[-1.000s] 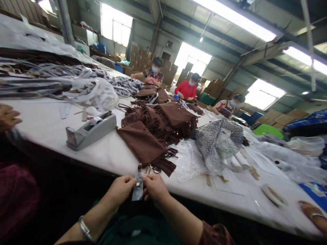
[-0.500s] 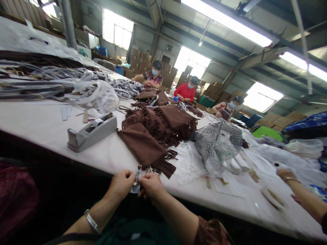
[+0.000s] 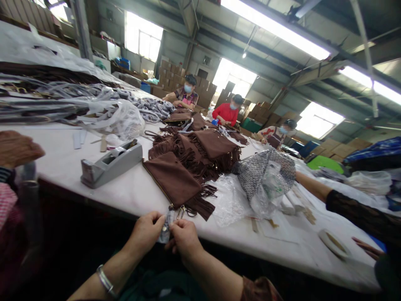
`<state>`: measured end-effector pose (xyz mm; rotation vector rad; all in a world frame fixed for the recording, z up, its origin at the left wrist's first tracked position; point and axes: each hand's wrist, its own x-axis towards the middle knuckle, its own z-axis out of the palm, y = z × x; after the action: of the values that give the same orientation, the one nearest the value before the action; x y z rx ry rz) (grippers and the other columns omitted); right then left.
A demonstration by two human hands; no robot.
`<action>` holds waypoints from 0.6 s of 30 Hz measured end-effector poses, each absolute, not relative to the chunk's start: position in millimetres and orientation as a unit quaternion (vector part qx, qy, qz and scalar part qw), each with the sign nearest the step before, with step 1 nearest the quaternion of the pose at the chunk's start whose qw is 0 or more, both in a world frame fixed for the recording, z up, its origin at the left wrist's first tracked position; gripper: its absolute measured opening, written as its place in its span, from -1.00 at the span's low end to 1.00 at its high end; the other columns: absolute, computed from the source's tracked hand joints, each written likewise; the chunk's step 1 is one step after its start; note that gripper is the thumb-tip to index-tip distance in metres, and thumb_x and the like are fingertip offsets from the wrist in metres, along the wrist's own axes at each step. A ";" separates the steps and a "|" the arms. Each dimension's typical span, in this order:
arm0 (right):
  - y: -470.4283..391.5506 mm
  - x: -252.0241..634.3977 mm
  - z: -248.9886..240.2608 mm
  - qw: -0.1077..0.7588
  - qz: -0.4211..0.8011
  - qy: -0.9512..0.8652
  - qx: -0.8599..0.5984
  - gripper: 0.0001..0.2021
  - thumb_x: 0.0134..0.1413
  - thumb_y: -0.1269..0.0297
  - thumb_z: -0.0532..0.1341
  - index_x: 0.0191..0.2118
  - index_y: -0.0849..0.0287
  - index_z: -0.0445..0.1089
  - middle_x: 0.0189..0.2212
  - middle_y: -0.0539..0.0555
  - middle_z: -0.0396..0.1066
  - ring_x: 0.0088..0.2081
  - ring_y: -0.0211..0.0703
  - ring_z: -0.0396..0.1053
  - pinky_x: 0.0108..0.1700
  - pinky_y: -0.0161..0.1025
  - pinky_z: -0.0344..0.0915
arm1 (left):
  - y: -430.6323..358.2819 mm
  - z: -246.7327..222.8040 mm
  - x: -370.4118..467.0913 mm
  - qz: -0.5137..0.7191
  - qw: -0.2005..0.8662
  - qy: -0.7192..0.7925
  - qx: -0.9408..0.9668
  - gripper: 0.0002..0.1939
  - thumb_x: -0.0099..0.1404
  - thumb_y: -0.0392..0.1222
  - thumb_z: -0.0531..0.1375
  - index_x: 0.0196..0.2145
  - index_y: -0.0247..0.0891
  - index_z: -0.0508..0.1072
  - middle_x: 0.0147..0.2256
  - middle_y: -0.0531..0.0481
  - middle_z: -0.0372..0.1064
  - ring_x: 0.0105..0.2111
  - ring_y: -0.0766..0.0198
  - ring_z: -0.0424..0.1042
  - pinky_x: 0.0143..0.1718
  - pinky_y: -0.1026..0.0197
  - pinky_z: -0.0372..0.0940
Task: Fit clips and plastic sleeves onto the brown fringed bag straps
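At the near table edge lies a brown fringed pouch [image 3: 175,175] with a zip along its near side and gold metal rings at its corner. Just below that corner, my left hand [image 3: 146,230] pinches a small piece of clear plastic wrap [image 3: 164,229], which seems to lie around the pouch's metal end piece. My right hand [image 3: 187,239] is closed on the other side of the same wrap, fingertips close to the left ones. My fingers partly hide what is inside the wrap. Behind the pouch is a pile of similar brown fringed pouches [image 3: 216,144].
A grey tape dispenser [image 3: 111,163] stands left of the pouch. To the right are a grey woven item [image 3: 260,171], crumpled plastic and a tape roll [image 3: 333,244]. A co-worker's hand [image 3: 19,148] shows at left, another's dark lace sleeve [image 3: 360,213] at right. Several people work across the table.
My hands have shifted slightly left and stay on the plastic wrap. A co-worker's hand has come in at left. At right, a co-worker's arm now reaches toward the grey woven item.
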<state>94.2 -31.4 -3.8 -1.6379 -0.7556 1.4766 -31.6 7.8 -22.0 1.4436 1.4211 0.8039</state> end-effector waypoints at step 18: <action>-34.0 95.8 -9.4 0.410 0.545 -0.330 -0.652 -0.71 0.03 0.10 0.31 -0.45 0.27 0.39 -0.77 -0.08 0.25 -0.76 -0.38 0.15 -0.77 -0.48 -0.03 | -0.4 -20.5 -34.5 0.317 0.423 0.589 0.611 -0.65 0.19 0.06 0.02 -0.49 -0.21 0.44 -0.52 -0.02 0.46 -0.43 0.12 0.43 -0.37 0.20 0.22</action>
<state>95.8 -34.0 -9.4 -1.6427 -0.8315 1.3723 -34.5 -0.4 -20.5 1.5299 1.4757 0.7935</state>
